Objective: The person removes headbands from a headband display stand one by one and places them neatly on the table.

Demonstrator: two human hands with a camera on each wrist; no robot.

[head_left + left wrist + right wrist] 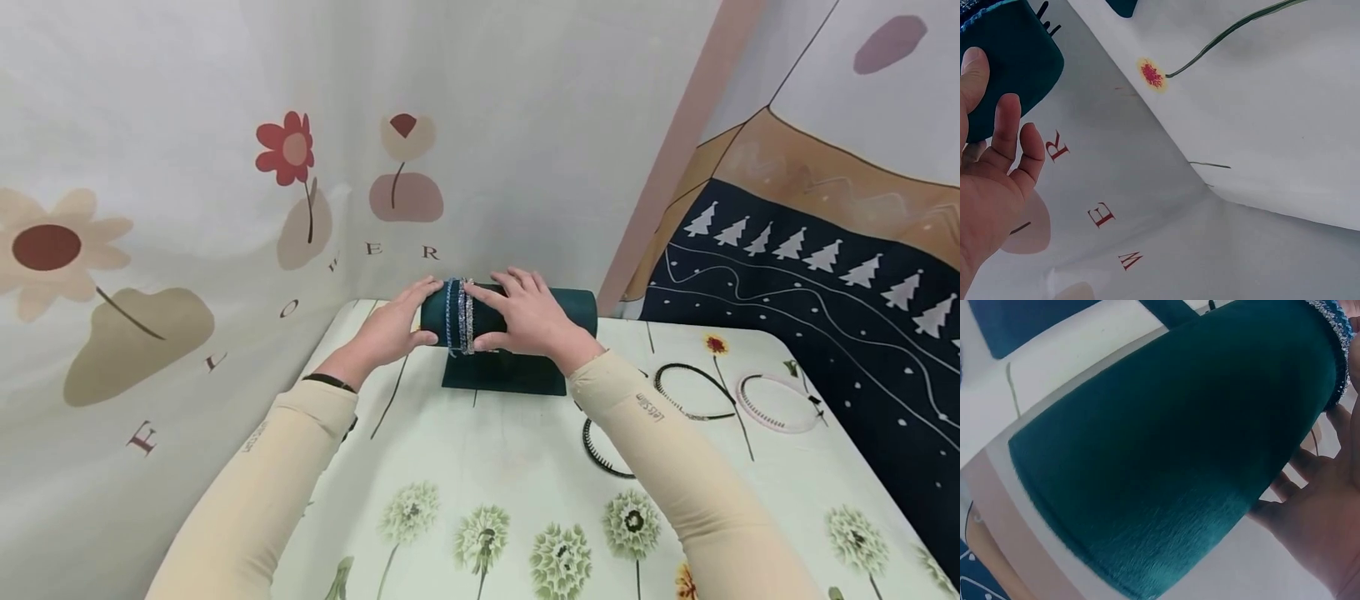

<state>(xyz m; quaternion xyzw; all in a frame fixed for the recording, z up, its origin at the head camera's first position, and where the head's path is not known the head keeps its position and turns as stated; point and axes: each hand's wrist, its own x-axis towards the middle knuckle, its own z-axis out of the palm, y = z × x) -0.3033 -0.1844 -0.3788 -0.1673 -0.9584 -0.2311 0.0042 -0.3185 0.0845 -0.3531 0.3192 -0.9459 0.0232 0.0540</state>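
Note:
A dark teal velvet display roll lies crosswise on its flat stand base. Round its left half sit blue and silver glittery headbands, side by side. My left hand is at the roll's left end, thumb in front, fingers over the top; the left wrist view shows its fingers spread loosely around that end. With fairly straight thumb and index finger, my right hand touches the silver headband's right edge. Its other fingers lie spread along the roll's far side, seen in the right wrist view.
On the floral tablecloth to the right lie a pink headband and black toothed headbands, one partly behind my right forearm. A printed curtain hangs close behind the roll, and a dark tree-patterned cloth hangs at right.

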